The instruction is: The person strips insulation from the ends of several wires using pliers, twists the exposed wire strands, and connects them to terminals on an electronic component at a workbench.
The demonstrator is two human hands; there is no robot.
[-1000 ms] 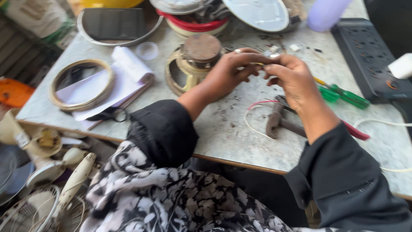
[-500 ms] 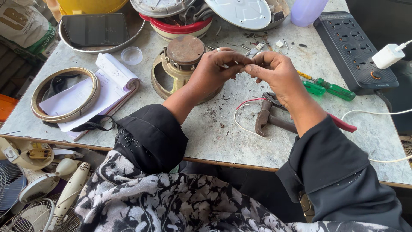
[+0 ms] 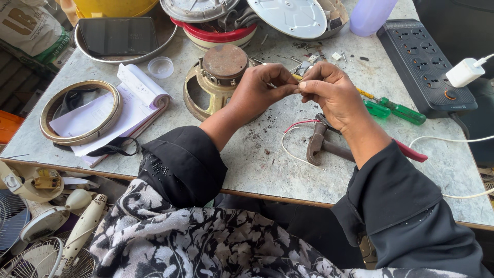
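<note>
My left hand [image 3: 261, 88] and my right hand [image 3: 329, 92] meet fingertip to fingertip above the marble tabletop [image 3: 267, 164], pinching a small thin part between them that is too small to make out. A rusty round motor part [image 3: 218, 77] sits just left of my left hand. Under my right wrist lie pliers [image 3: 321, 144] with one red handle, and thin red and white wires [image 3: 290, 139] curl beside them. Green-handled screwdrivers [image 3: 393, 109] lie right of my right hand.
A black power strip [image 3: 429, 67] with a white plug is at the right. A brass ring [image 3: 80, 110] rests on papers at the left, near a tray holding a dark tablet [image 3: 117, 35]. Bowls and metal discs [image 3: 293, 15] crowd the back. Fan parts [image 3: 41, 231] lie below the table's left edge.
The view has shifted slightly, so the tabletop sits lower and more to the right. Both hands stay joined over the same spot, fingers working the small part.
</note>
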